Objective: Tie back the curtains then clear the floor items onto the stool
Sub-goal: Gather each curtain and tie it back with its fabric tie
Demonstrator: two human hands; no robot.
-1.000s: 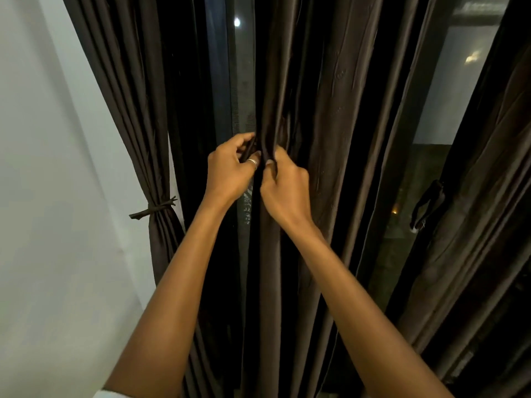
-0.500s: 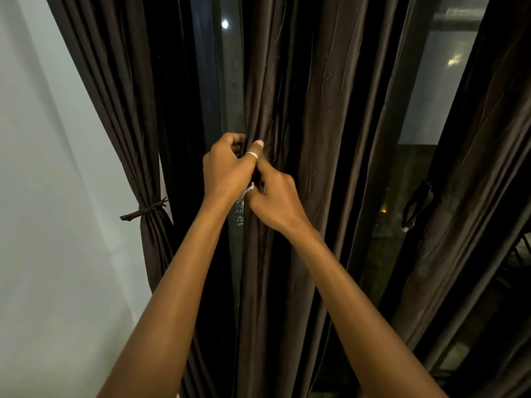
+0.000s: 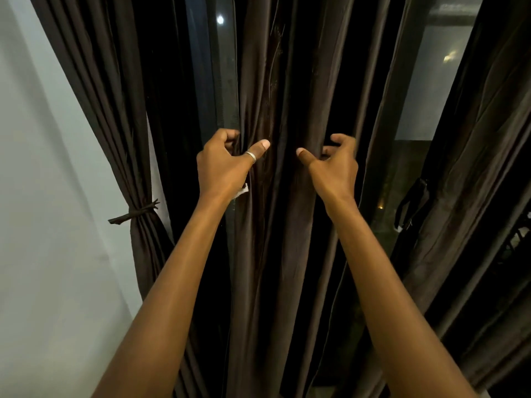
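White wall (image 3: 43,196) is seen left of the dark brown pleated fabric curtain (image 3: 267,254) — hung centre frame — whose folds are clamped by the curled fingers of left hand (image 3: 224,168) and right hand (image 3: 334,168).

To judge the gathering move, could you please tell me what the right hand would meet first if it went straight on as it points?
The right hand points into the middle curtain, fingers curled round a fold, so it meets that fabric at once; depth behind is unclear.
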